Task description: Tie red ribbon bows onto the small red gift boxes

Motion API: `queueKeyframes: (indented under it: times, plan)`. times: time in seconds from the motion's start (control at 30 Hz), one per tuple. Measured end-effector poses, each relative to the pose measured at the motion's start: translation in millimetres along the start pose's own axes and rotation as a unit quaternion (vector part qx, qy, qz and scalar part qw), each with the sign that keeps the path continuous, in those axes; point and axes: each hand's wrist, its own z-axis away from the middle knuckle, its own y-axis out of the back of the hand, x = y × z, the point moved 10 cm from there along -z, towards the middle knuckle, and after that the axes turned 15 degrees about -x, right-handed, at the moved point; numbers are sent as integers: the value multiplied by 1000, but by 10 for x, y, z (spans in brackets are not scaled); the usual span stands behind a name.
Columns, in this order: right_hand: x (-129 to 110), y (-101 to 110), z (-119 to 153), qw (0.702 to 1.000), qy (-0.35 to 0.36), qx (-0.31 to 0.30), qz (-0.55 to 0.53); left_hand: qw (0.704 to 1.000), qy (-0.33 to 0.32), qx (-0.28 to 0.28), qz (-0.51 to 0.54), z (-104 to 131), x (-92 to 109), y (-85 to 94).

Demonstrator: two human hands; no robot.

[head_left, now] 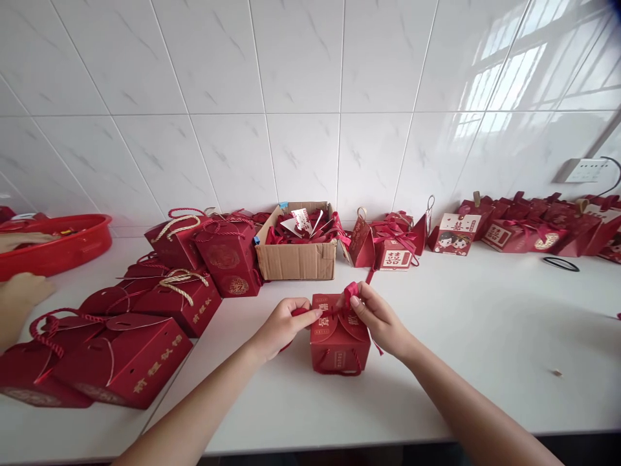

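A small red gift box (339,349) with gold lettering stands upright on the white table in front of me, its top flaps folded shut. A twisted red cord hangs over its front side. On the box's left, my left hand (286,327) pinches red ribbon at the top edge. My right hand (378,314) grips a loop of the red ribbon (351,293) above the right flap, and a tail of it hangs below that hand. Part of the ribbon is hidden by my fingers.
Several red boxes with rope handles (126,356) stand at left. A cardboard carton (297,261) of red ribbon and paper sits against the tiled wall. Finished-looking boxes (395,254) line the back right. Another person's hand (29,290) is near a red basin (82,243). A black loop (561,263) lies right.
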Motion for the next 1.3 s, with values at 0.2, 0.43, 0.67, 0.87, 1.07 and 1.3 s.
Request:
queueKeyframes:
  times: [0.2,0.43,0.67,0.87,1.07,1.3]
  plan:
    - [-149,-8,25,984,21,34,173,999,-2,33,16,21,1,6]
    - [-189,-30,26,979,37,30,201,997,0,19,80,10,-51,-100]
    - [-171,-30,21,985,42,31,167,995,-3,56,86,52,-102,-64]
    - [-114,-5,30,984,43,43,165,994,-3,68,84,54,-144,-46]
    - [-171,7,38,979,60,50,189,994,-17,70,80,36,-84,-57]
    - [-200,29,36,978,62,55,189,994,-10,78,77,38,-92,-72]
